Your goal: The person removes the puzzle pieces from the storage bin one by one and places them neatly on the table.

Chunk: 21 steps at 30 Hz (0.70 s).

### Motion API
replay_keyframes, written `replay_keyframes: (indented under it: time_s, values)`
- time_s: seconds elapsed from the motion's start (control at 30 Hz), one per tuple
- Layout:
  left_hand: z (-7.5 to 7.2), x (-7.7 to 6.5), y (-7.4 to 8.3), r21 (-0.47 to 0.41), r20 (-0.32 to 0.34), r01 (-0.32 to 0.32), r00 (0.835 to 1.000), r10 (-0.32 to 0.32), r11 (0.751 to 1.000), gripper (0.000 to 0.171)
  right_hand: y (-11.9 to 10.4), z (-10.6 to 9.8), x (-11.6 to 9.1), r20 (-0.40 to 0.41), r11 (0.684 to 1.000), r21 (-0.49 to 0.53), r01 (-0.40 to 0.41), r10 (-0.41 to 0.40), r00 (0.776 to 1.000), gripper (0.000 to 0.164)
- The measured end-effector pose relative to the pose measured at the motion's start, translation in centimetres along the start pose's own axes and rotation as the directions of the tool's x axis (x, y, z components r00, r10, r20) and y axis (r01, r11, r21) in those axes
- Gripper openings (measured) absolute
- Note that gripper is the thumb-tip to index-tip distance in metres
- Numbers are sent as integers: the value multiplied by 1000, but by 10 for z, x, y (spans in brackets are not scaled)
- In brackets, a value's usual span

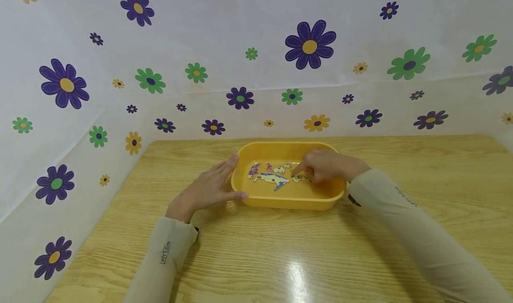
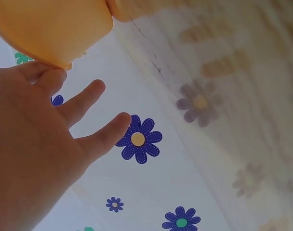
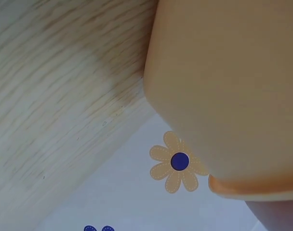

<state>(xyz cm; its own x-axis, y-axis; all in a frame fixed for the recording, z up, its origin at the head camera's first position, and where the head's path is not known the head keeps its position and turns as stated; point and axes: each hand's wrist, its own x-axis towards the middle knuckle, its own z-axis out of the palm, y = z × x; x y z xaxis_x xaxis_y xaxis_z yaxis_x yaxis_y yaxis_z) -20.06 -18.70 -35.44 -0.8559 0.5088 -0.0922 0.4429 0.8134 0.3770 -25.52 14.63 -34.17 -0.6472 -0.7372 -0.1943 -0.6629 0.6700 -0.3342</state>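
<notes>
A yellow oval plastic tub (image 1: 288, 202) stands on the wooden table. On its floor lie several flat, irregular pieces like jigsaw parts, a large cream-and-blue cluster (image 1: 270, 178) and a pink-and-blue piece (image 1: 254, 170) among them. My left hand (image 1: 210, 185) rests at the tub's left end, fingers spread, with fingertips and thumb at the rim; the left wrist view shows the same hand (image 2: 55, 120) against the rim. Inside the tub, my right hand (image 1: 322, 164) points its index finger down at a small cream piece (image 1: 299, 178), its other fingers bent. That hand partly covers this piece.
Wooden tabletop (image 1: 256, 249) surrounds the tub on all sides. Behind and to the left hangs a white sheet (image 1: 224, 35) printed with purple, green and yellow flowers. Light sleeves cover both forearms. In the right wrist view the tub's outer wall (image 3: 223, 86) fills the right side.
</notes>
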Motion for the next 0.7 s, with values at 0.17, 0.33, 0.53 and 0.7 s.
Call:
replay_keyframes:
  time_s: [0.17,0.33,0.53,0.7]
  values:
    - [-3,0,1,-20,2,9,1000,-9,1000,111,-1,-2,3,18,999,16,-37,37,999,49]
    - [-4,-1,3,-60,19,31,999,-30,998,111,-1,-3,5,32,999,19,-32,31,999,48]
    - [-2,-1,2,-56,10,27,1000,-26,998,110,0,-2,5,33,998,49,-45,44,999,47]
    - [-2,-1,2,-61,9,19,1000,-19,998,109,2,-1,6,29,998,57,-15,14,999,43]
